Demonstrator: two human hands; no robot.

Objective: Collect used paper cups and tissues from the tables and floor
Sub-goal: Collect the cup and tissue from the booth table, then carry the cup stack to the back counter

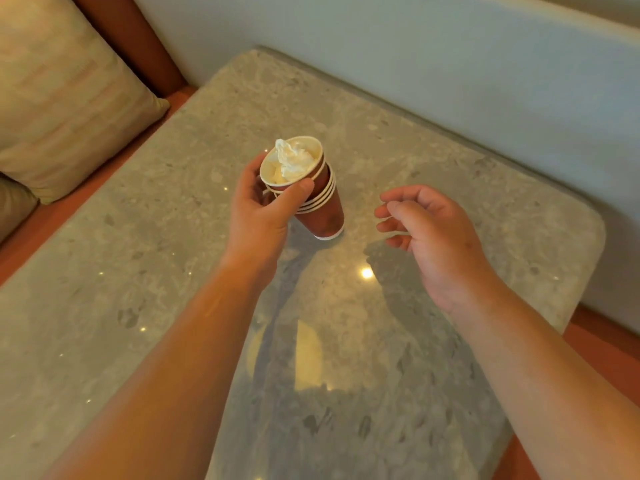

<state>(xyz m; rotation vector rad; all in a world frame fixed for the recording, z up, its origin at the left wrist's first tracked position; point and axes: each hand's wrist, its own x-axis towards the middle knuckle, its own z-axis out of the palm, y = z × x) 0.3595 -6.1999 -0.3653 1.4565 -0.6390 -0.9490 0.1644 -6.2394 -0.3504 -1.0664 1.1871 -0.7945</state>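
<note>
A stack of several red paper cups (322, 209) with white rims is held tilted above the stone table (138, 271). A crumpled white tissue (291, 161) sits inside the top cup. My left hand (263, 209) grips the stack near its upper rims, thumb across the front. To the right of the stack, and apart from it, my right hand (426, 230) hovers over the table with loosely curled fingers and holds nothing.
The table is a glossy grey stone slab with rounded corners. A bench with an orange seat (41, 230) and beige cushions (69, 98) runs along the left. A pale wall (450, 64) stands behind the table.
</note>
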